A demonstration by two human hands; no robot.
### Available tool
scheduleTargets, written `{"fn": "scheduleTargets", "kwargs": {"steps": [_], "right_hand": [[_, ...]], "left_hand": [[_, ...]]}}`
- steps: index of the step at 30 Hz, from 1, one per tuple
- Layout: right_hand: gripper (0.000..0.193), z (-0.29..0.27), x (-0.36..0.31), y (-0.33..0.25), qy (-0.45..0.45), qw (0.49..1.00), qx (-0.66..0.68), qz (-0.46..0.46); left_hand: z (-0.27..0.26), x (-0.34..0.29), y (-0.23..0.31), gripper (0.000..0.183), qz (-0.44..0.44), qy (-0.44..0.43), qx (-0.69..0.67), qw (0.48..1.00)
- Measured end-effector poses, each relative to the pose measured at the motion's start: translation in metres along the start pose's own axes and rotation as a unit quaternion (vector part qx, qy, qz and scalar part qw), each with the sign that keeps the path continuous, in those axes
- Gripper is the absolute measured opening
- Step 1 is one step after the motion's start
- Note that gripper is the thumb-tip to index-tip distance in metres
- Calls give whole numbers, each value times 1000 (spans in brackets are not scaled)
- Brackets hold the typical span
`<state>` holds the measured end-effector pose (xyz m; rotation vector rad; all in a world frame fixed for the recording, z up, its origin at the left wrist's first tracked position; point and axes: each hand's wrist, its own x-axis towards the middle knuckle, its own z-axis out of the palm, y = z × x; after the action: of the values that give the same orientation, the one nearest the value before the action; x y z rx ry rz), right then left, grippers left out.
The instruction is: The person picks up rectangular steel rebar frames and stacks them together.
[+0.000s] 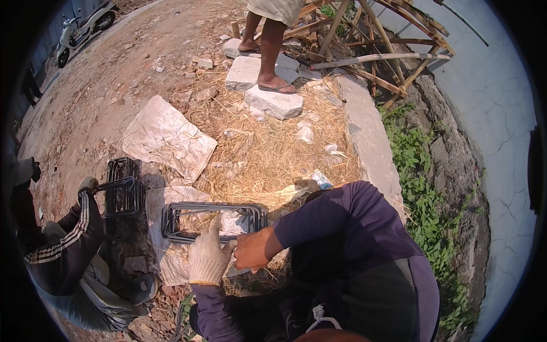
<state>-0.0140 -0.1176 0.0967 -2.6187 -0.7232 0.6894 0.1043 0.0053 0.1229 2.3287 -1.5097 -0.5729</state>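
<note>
My left hand (207, 257), in a pale knitted work glove, is at the lower edge of a stack of dark, rectangular bent-steel stirrups (262, 216). One gloved finger points up across the stack's near side, and the thumb reaches right; the other fingers are partly hidden. Right beside it, my bare right hand (254, 251) is closed, its knuckles touching the glove near the thumb. Whatever sits in its fingers, if anything, is hidden. The stirrups lie flat on straw and pale sacking.
At left, a co-worker's gloved hand (88, 183) touches another stirrup stack (122, 196). Ahead, someone in sandals stands on broken concrete blocks (274, 102). A white sack (168, 137) lies on dirt. A concrete ledge (370, 137), green plants (419, 182) and a wall (501, 171) border the right; bamboo (382, 57) leans behind.
</note>
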Motion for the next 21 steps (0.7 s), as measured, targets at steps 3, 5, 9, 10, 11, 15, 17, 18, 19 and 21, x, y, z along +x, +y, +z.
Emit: {"fn": "scheduleTargets", "kwargs": {"steps": [3, 5, 9, 10, 11, 15, 17, 18, 19, 21], "right_hand": [[33, -5, -1, -3, -3, 1000, 1, 9], [33, -5, -1, -2, -2, 1000, 5, 5], [33, -1, 0, 1, -1, 1000, 18, -2], [33, -1, 1, 1, -5, 1000, 18, 1], [33, -1, 1, 1, -10, 1000, 17, 3], [34, -3, -1, 0, 1, 999, 35, 15], [34, -5, 0, -1, -9, 999, 35, 16], [34, -6, 1, -1, -14, 999, 34, 16], [34, -6, 0, -1, -19, 999, 31, 16], [34, -7, 0, -1, -28, 999, 24, 15]], "left_hand": [[1, -2, -2, 79, 10, 18, -7, 1000], [0, -2, 0, 78, -2, 6, -5, 1000], [-1, -1, 0, 77, -4, 1, -15, 1000], [0, -1, 0, 77, -1, 4, -15, 1000], [0, -1, 0, 76, 3, 7, -16, 1000], [-3, -1, 2, 77, 3, 4, -27, 1000], [-1, -1, 0, 76, 6, 9, -20, 1000], [-1, -1, -1, 76, 7, 12, -16, 1000], [0, -1, -1, 76, 8, 12, -16, 1000], [2, -1, -3, 76, 11, 13, -16, 1000]]}}
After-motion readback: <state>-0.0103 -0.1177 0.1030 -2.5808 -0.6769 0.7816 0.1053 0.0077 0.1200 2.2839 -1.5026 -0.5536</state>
